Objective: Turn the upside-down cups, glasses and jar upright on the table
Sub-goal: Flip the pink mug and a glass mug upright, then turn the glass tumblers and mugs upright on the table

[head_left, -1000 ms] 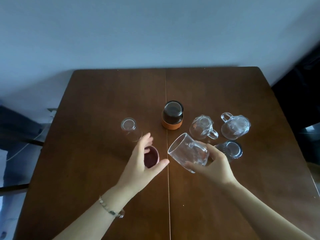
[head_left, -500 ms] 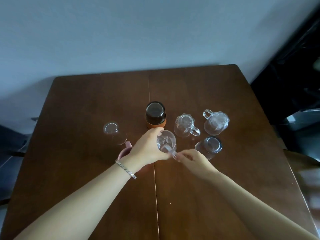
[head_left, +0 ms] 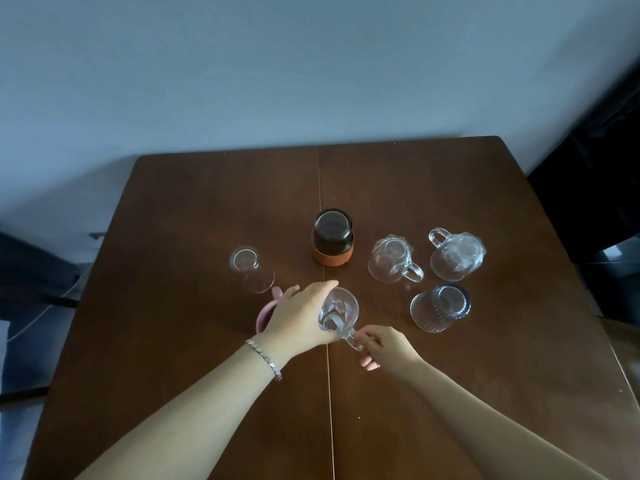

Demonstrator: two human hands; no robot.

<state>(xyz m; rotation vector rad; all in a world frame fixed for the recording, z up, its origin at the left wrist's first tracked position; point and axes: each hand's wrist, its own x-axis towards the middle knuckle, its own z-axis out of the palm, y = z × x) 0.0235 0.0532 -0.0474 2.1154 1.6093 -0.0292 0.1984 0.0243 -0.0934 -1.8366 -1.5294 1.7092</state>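
Note:
A clear glass mug (head_left: 339, 311) stands near the table's middle, mouth up. My left hand (head_left: 298, 315) wraps its left side while my right hand (head_left: 379, 344) pinches its handle. Behind my left hand a pink cup (head_left: 265, 315) is mostly hidden. A small clear glass (head_left: 251, 270) stands at the left. A dark jar with an orange band (head_left: 332, 237) stands bottom up behind the mug. Two clear handled mugs (head_left: 393, 259) (head_left: 455, 256) and a ribbed glass (head_left: 440, 308) rest bottom up on the right.
The brown wooden table (head_left: 450, 393) has a centre seam running front to back. A pale wall stands behind its far edge. Dark furniture (head_left: 602, 188) sits off the right side and a dark chair (head_left: 31, 278) off the left.
My right hand has turned the clear mug from tilted in the air to mouth up on the table. My left hand left the pink cup and took hold of the mug's side.

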